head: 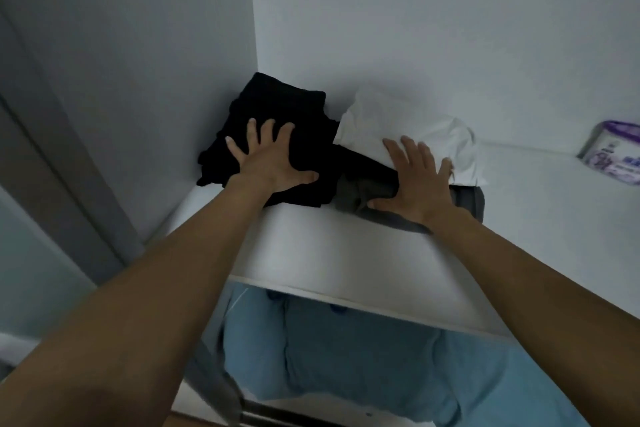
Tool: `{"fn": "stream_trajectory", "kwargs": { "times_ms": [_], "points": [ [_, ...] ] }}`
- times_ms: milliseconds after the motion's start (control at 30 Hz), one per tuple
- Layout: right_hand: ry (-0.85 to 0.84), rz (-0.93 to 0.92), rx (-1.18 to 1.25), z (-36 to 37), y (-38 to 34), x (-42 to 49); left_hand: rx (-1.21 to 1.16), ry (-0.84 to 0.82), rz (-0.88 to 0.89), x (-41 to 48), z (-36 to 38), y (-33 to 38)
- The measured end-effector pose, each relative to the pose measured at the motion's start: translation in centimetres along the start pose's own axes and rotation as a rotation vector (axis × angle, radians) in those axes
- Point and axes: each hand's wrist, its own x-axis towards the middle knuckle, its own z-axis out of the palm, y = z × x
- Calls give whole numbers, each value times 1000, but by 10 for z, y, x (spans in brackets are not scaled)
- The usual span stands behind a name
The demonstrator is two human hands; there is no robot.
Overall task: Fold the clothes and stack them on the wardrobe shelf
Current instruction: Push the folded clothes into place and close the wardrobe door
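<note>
Folded clothes sit in the back left corner of the white wardrobe shelf (311,253). A black folded garment (277,104) lies against the left wall, and my left hand (270,159) presses flat on it with fingers spread. Beside it a white folded garment (391,121) rests on a grey garment (356,198). My right hand (415,184) lies flat across the white and grey pieces, fingers straight, thumb on the grey cloth.
A purple and white packet (613,152) stands at the shelf's far right. Blue clothes (346,357) hang below the shelf. The wardrobe side wall (156,80) closes the left; bare shelf stretches between the pile and the packet.
</note>
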Motion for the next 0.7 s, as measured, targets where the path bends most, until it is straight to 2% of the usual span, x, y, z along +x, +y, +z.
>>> {"fn": "stream_trajectory", "kwargs": {
  "times_ms": [267,433,533,633,700],
  "points": [
    [26,-27,39,26,37,101,19,-17,-6,81,16,18],
    [58,-47,53,34,41,113,6,-3,-20,74,19,16],
    [13,-32,72,27,35,103,36,-30,-4,51,10,20],
    [-36,14,248,10,23,87,-6,-24,56,11,-7,18],
    [69,21,548,-3,7,69,-104,27,109,-26,-18,14]
  ]
}}
